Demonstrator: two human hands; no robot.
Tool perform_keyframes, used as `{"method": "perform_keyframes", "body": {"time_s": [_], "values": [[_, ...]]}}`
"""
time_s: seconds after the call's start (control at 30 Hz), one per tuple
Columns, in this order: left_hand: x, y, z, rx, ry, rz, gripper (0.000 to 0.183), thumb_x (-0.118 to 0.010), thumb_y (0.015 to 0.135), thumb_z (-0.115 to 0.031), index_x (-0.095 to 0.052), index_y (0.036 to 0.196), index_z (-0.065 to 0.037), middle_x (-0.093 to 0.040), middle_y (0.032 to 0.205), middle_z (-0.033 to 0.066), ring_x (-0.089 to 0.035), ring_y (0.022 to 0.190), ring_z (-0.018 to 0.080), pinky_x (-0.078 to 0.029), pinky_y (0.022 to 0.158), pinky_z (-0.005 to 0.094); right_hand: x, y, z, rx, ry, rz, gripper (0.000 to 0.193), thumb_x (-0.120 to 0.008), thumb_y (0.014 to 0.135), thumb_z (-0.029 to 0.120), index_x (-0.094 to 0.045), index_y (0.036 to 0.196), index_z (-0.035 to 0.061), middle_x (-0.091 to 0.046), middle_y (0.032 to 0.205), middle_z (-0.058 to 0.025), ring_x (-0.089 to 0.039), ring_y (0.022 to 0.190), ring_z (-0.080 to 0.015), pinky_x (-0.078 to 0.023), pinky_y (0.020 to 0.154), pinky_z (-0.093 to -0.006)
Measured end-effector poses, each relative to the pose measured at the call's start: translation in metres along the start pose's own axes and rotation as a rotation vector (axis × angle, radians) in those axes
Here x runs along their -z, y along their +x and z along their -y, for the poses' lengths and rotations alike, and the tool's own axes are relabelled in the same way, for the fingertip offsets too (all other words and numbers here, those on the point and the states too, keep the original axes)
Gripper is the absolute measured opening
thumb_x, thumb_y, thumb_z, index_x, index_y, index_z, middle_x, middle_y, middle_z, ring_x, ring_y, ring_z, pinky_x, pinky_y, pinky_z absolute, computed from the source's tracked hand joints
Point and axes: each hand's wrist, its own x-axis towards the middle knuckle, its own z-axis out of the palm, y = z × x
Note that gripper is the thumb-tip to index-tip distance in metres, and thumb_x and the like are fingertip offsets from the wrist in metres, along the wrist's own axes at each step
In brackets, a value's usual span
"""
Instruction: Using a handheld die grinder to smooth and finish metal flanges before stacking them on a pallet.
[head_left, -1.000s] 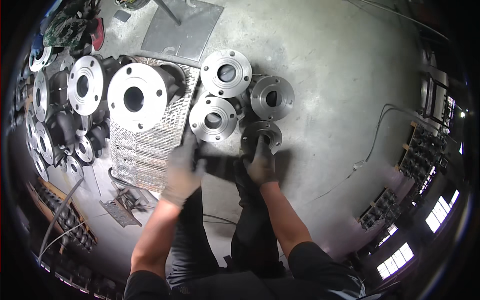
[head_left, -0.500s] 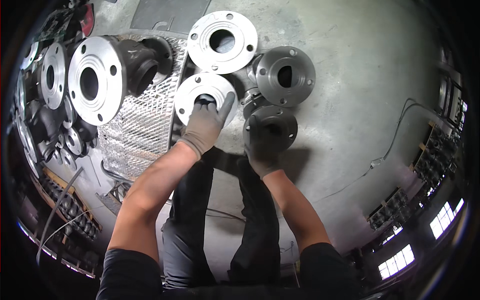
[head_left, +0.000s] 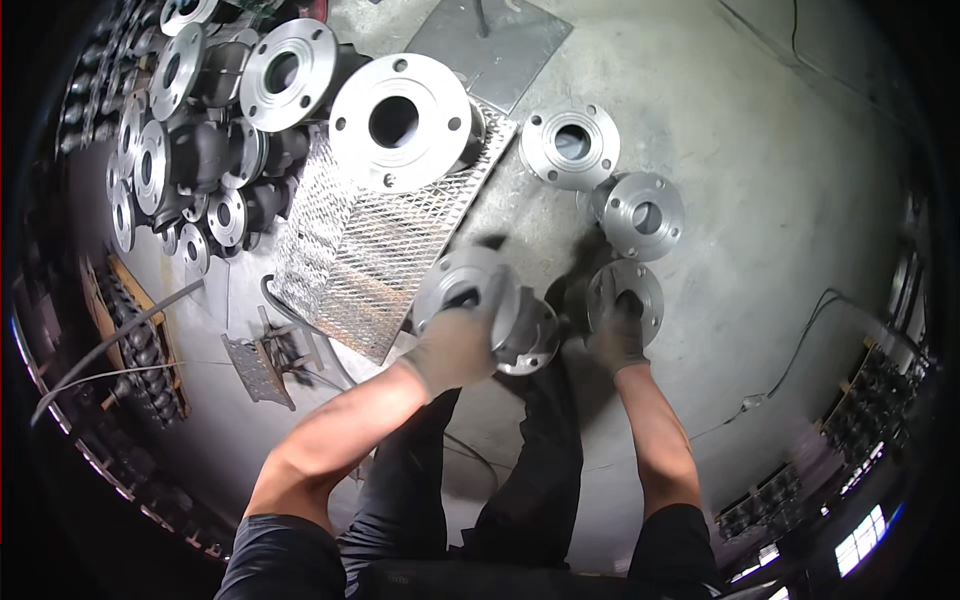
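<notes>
My left hand (head_left: pixel 452 352), in a grey-brown work glove, grips a flanged metal valve body (head_left: pixel 470 272). Its fingers hook into the bore of the top flange. That casting is tilted and smeared by motion, and a second flange of it shows on its right side, close to my legs. My gloved right hand (head_left: pixel 618 338) is closed on the rim and bore of another flanged valve body (head_left: pixel 645 290), fingers partly inside the opening. Just beyond it stand a valve body with a grey flange (head_left: pixel 665 215) and one with a brighter flange (head_left: pixel 548 150).
A diamond-mesh metal platform (head_left: pixel 400 240) lies to the left, with a large flanged valve body (head_left: pixel 430 90) on its far end. Several more castings (head_left: pixel 205 150) are piled at the far left. A dark flat plate (head_left: pixel 510 50) lies beyond; a cable (head_left: pixel 785 350) runs along the right floor.
The whole view has shifted, so the floor items appear moved. The valve body in my left hand has tipped and come nearer to me. My right hand keeps to the same flange.
</notes>
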Motion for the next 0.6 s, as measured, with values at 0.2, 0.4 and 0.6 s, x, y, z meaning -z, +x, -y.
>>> {"method": "perform_keyframes", "body": {"time_s": [0.2,0.4,0.6], "values": [[0.066,-0.096,0.04,0.211,-0.128,-0.381,0.118,-0.096,0.068,-0.024,-0.037,0.167,0.001,-0.062,0.146,0.0335,-0.057,0.143,0.0484,-0.042,0.123,0.0522,0.06,-0.032,0.077,0.118,-0.04,0.082,0.102,-0.079,0.09,0.028,-0.025,0.17,-0.0053,-0.057,0.138,-0.0438,-0.063,0.114,-0.0561,-0.054,0.095,-0.0611],[0.138,-0.116,0.1,0.252,-0.001,-0.609,0.123,-0.082,0.069,-0.004,-0.019,0.174,-0.006,-0.069,0.125,0.0358,-0.069,0.113,0.0555,-0.058,0.098,0.0548,0.116,-0.012,0.202,0.267,-0.011,0.086,0.096,-0.076,0.086,0.015,-0.03,0.169,-0.0007,-0.068,0.109,-0.0331,-0.072,0.092,-0.047,-0.059,0.084,-0.0548],[0.183,-0.072,0.158,0.215,0.342,-0.695,0.119,-0.082,0.072,-0.002,-0.018,0.173,0.0,-0.071,0.106,0.0304,-0.072,0.096,0.0487,-0.059,0.086,0.0553,0.093,0.035,0.303,0.456,-0.064,0.022,0.082,-0.071,0.093,0.013,-0.04,0.169,0.0125,-0.067,0.11,-0.024,-0.072,0.088,-0.0387,-0.057,0.091,-0.0486]]}}
